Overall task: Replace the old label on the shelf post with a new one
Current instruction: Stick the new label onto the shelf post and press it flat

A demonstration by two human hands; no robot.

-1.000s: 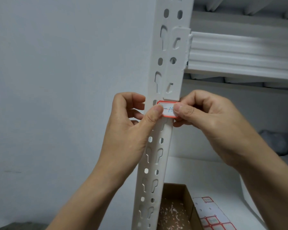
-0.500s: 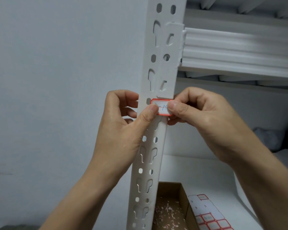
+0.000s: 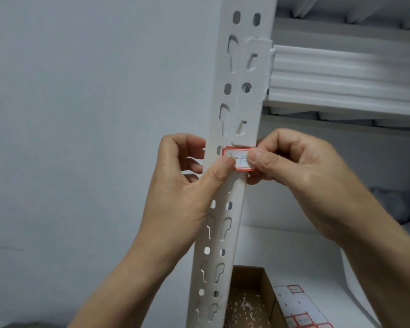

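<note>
A white perforated shelf post (image 3: pixel 243 100) runs up the middle of the head view. A red-bordered white label (image 3: pixel 240 160) with blue handwriting lies across the post just below a bracket plate. My left hand (image 3: pixel 182 197) has its thumb tip on the label's left end, and its fingers curl behind the post's left edge. My right hand (image 3: pixel 301 171) pinches the label's right end, thumb on the front and fingers curled behind the post. Both thumbs hide part of the writing.
A white shelf beam (image 3: pixel 341 74) joins the post at upper right. Below, on a white shelf surface, stands an open cardboard box (image 3: pixel 249 280) with paper scraps inside, and beside it lies a sheet of red-bordered labels (image 3: pixel 298 308). A plain wall fills the left.
Both hands stay on the label in the same hold. Only the view has shifted slightly.
</note>
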